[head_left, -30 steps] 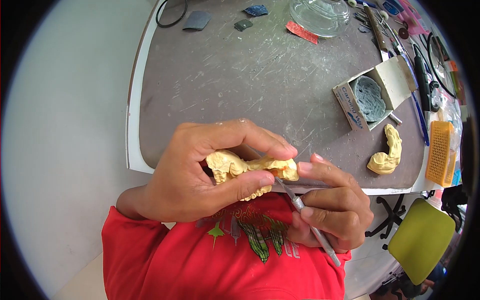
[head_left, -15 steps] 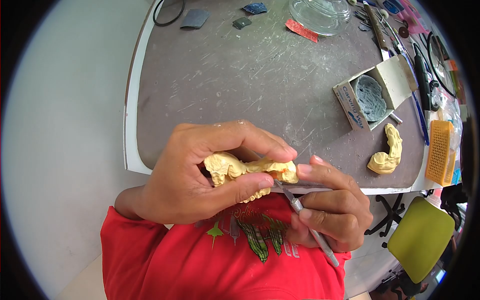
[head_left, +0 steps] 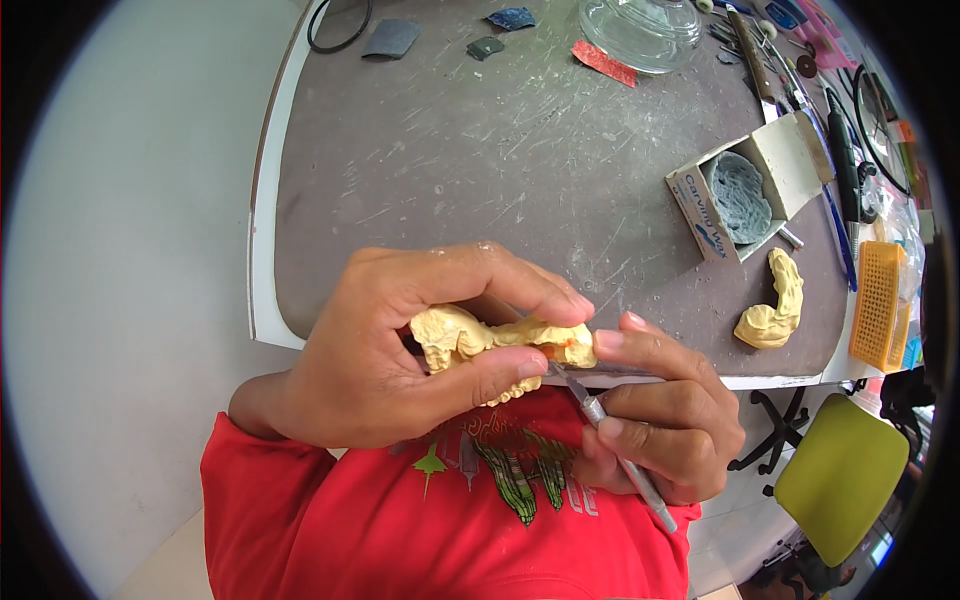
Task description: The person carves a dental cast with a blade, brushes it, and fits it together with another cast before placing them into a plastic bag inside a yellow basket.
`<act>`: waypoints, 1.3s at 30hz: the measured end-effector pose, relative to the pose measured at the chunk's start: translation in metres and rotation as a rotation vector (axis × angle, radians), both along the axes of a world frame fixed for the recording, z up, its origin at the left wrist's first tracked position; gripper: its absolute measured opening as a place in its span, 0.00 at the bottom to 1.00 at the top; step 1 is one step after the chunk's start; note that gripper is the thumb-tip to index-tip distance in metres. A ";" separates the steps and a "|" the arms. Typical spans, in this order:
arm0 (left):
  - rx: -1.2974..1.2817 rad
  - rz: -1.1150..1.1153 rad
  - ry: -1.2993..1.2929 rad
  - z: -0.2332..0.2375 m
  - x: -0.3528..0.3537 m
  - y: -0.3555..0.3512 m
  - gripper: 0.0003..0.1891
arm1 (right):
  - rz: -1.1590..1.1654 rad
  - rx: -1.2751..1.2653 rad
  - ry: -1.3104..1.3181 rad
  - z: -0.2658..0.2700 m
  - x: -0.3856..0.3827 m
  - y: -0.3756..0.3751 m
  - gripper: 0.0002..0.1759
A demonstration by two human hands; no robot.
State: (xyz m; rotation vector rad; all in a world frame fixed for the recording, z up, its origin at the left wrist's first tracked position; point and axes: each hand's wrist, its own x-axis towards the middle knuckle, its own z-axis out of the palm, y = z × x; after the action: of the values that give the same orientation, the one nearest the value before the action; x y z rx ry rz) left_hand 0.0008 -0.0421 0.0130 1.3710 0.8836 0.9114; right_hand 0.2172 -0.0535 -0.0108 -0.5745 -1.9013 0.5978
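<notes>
My left hand (head_left: 400, 350) is closed around a yellow dental cast (head_left: 455, 335), thumb on the near side and fingers over the far side. An orange-red patch shows near the cast's right end. My right hand (head_left: 670, 410) grips a craft knife (head_left: 632, 468) with a silver metal handle, slanting from lower right to upper left. Its blade points at the underside of the cast near my left thumb; whether the tip touches cannot be made out. My right index fingertip rests against the cast's right end. Another yellow dental cast (head_left: 775, 305) lies on the table to the right.
An open Carving Wax box (head_left: 700, 210) stands on the scratched table (head_left: 450, 150). A glass bowl (head_left: 640, 35), a red strip (head_left: 603, 63) and sandpaper pieces (head_left: 392, 38) lie toward the back. Tools and an orange basket (head_left: 880, 305) line the right edge. A green chair (head_left: 840, 480) stands lower right.
</notes>
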 end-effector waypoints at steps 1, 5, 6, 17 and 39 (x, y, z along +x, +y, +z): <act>0.003 0.000 0.003 0.000 0.000 0.000 0.11 | 0.001 -0.002 -0.009 0.000 0.000 0.000 0.13; 0.015 -0.001 0.008 0.000 0.000 0.000 0.11 | -0.020 -0.001 -0.015 0.001 -0.001 -0.002 0.13; 0.012 -0.002 0.012 0.001 0.000 0.000 0.11 | -0.038 -0.003 -0.004 0.000 -0.002 -0.003 0.13; -0.080 -0.031 0.018 0.003 -0.003 0.000 0.18 | -0.519 -0.020 0.125 -0.021 0.021 -0.038 0.14; 0.126 0.000 0.073 -0.003 0.003 -0.005 0.22 | -0.049 -0.277 0.165 0.004 0.006 -0.012 0.17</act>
State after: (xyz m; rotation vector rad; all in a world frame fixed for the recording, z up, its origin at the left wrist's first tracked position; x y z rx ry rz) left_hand 0.0033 -0.0469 0.0097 1.5202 0.8936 0.9350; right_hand 0.2228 -0.0659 -0.0064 -0.7232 -1.6565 0.8579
